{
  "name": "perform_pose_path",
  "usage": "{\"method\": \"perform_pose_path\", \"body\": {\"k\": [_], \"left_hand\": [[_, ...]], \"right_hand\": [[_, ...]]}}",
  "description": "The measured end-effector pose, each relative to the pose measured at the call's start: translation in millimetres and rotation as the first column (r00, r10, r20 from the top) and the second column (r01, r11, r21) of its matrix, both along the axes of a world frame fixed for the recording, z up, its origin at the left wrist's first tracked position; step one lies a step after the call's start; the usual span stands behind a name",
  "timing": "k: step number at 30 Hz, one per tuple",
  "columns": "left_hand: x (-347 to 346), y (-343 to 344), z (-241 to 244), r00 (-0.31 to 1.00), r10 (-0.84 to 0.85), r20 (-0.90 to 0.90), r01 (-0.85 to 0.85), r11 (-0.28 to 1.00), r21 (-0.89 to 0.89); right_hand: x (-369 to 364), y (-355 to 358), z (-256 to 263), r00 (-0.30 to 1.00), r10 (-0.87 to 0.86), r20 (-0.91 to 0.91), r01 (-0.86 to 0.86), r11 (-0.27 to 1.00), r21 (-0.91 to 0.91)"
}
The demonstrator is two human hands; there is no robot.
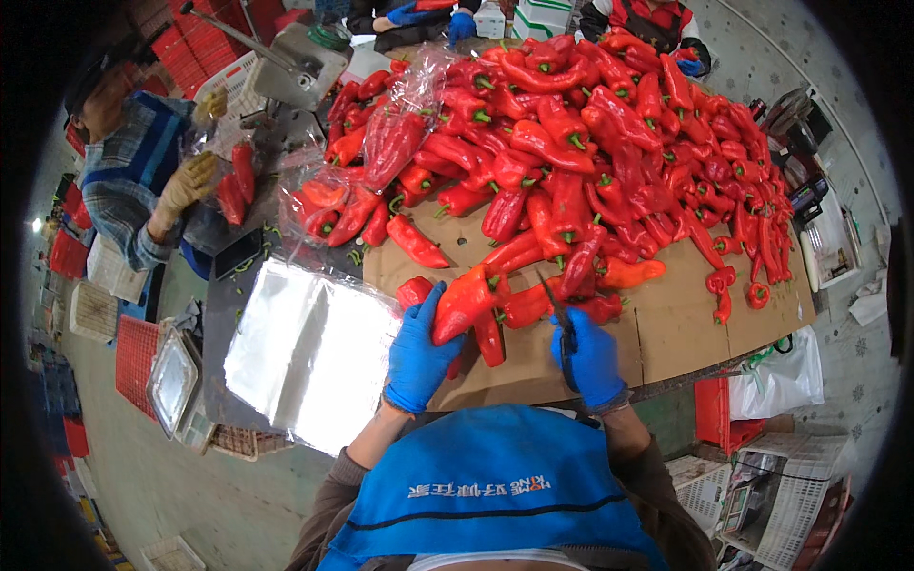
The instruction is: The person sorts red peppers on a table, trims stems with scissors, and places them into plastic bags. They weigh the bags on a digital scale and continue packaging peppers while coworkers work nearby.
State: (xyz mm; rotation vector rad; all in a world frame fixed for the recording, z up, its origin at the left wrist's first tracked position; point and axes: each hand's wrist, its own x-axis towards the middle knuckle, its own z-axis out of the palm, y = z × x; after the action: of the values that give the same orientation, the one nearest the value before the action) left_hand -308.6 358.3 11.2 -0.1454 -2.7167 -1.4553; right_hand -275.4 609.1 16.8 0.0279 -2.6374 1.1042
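Note:
My left hand (421, 355), in a blue glove, holds a large red pepper (462, 301) with its green stem end turned to the right. Other red peppers lie close against and below it. In my right hand (594, 355), also gloved in blue, is a dark narrow-bladed cutting tool (561, 317), its tip pointing away from me. Whether it is scissors or a knife, I cannot tell. Both hands are over the near edge of a cardboard sheet (678, 332). Beyond them rises a big heap of red peppers (571, 143).
Clear plastic bags (307, 382) lie flat at left, near a dark phone (238, 254) and loose green stems. Bagged peppers (393, 143) rest beside the heap. A co-worker in yellowish gloves (187, 182) handles a bag by a metal scale (300, 68). Two more people stand across the table.

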Motion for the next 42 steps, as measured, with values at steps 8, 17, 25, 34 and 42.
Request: {"method": "perform_pose_path", "body": {"k": [8,17,25,34,42], "left_hand": [[4.8,9.5,-0.5,0.983,-0.181,0.044,0.186,0.944,-0.274],[-67.3,20.0,36.4,0.930,-0.306,-0.203,0.239,0.924,-0.298],[-182.5,91.4,38.8,0.828,-0.348,-0.439,0.162,0.899,-0.407],[-254.9,146.5,63.9,0.822,-0.406,-0.399,0.075,0.771,-0.632],[-266.3,148.6,69.2,0.812,-0.501,-0.301,0.105,0.632,-0.768]], "right_hand": [[-2.6,55.9,-32.5,0.928,-0.364,-0.077,0.359,0.931,-0.069],[16.3,121.8,-100.1,0.783,-0.611,0.115,0.619,0.751,-0.230],[9.6,118.5,-116.2,0.764,-0.645,0.003,0.645,0.764,0.008],[12.0,112.8,-100.8,0.732,-0.682,0.013,0.681,0.732,0.033],[11.9,116.6,-117.1,0.718,-0.691,-0.083,0.696,0.714,0.073]]}}
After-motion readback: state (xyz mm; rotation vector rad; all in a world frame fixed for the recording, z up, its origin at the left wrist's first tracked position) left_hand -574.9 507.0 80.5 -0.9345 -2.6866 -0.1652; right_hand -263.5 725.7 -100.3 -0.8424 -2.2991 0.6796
